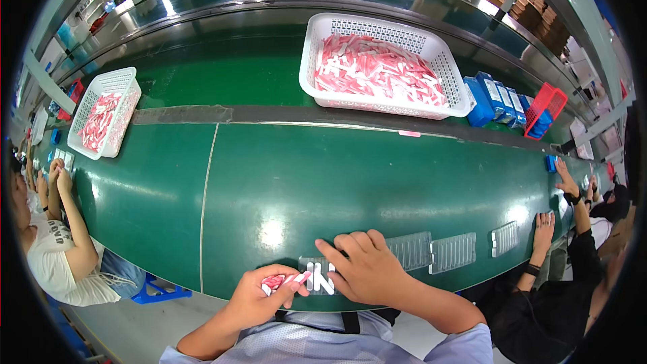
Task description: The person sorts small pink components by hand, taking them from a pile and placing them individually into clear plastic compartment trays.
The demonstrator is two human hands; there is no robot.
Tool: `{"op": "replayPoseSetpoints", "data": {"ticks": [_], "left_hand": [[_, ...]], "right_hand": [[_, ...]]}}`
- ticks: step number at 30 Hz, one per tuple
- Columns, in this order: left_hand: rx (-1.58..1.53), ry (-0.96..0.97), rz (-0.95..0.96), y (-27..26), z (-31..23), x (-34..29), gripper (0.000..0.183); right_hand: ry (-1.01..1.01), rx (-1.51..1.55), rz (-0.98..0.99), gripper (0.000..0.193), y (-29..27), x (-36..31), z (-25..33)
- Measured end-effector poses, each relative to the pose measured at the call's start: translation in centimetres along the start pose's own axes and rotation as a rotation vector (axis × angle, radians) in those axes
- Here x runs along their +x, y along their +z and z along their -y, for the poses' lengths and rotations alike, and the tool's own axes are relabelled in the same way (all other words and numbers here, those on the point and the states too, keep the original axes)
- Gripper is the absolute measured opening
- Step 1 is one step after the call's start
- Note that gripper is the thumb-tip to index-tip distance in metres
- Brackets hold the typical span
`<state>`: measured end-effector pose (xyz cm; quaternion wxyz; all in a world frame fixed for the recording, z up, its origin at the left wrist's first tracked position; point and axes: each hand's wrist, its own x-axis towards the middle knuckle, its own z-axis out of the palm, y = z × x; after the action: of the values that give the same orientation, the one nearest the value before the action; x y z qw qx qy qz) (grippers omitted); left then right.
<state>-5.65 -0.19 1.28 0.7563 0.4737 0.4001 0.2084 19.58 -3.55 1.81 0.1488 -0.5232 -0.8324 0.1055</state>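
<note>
My left hand point(261, 296) is closed around a small bunch of pink-and-white strips point(273, 283), with one strip sticking out between thumb and forefinger. Just right of it, at the table's near edge, lies a clear plastic tray point(304, 263) with slots. Several white pieces point(317, 275) rest in it, some upright and one slanted. Over the tray's right side hovers my right hand point(367, 263), fingers apart and forefinger stretched leftward. Its thumb is close to a white piece; whether they touch I cannot tell. Part of the tray is hidden beneath this hand.
More clear slotted trays point(453, 253) lie to the right. A large white basket point(377, 105) of pink-and-white strips stands beyond, beside blue boxes point(495, 100) and a red basket point(555, 102). Left stands a smaller filled white basket point(123, 121). Co-workers sit at both sides.
</note>
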Motion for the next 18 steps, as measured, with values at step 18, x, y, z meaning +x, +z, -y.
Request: {"op": "replayPoseSetpoints", "data": {"ticks": [18], "left_hand": [[-0.047, -0.003, 0.017, 0.0, -0.6, 0.4, 0.019]], "right_hand": [[-0.118, -0.124, -0.039, 0.042, 0.2, -3.7, 3.4]]}}
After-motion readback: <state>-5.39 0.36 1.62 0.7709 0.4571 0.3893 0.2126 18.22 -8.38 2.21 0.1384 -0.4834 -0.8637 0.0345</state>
